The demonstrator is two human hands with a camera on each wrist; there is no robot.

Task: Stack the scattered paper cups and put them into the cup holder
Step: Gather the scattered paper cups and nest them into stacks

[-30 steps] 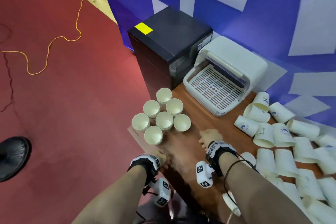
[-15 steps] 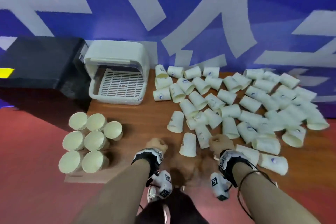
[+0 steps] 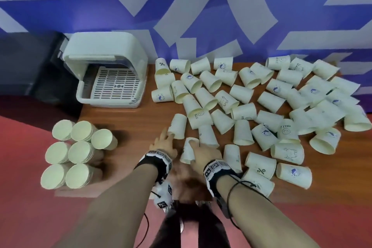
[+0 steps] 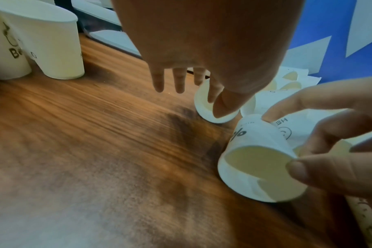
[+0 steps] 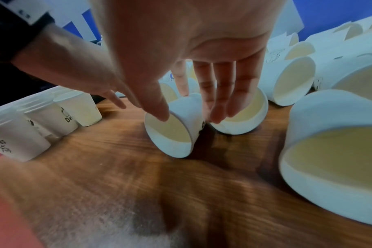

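Observation:
Many white paper cups (image 3: 243, 96) lie on their sides across the brown table (image 3: 128, 123). My right hand (image 3: 196, 150) grips one lying cup (image 3: 187, 155) near the front edge; the right wrist view shows the thumb and fingers (image 5: 214, 104) curled round that cup (image 5: 170, 139). Just left of it, my left hand (image 3: 167, 136) reaches forward with straight fingers (image 4: 178, 80) and touches the rim of another lying cup (image 3: 178, 125). The white cup holder (image 3: 108, 78) stands at the back left with its lid raised and its slotted tray bare.
Several upright stacks of cups (image 3: 80, 153) stand at the table's left end. A black box (image 3: 28, 70) sits left of the holder. A blue and white wall (image 3: 201, 16) closes off the back. Bare wood (image 3: 128, 123) lies between stacks, holder and loose cups.
The view swung right from the stacks to the scattered cups. Both hands uncurled from fists and moved forward; the right took hold of a cup and the left reached another cup's rim.

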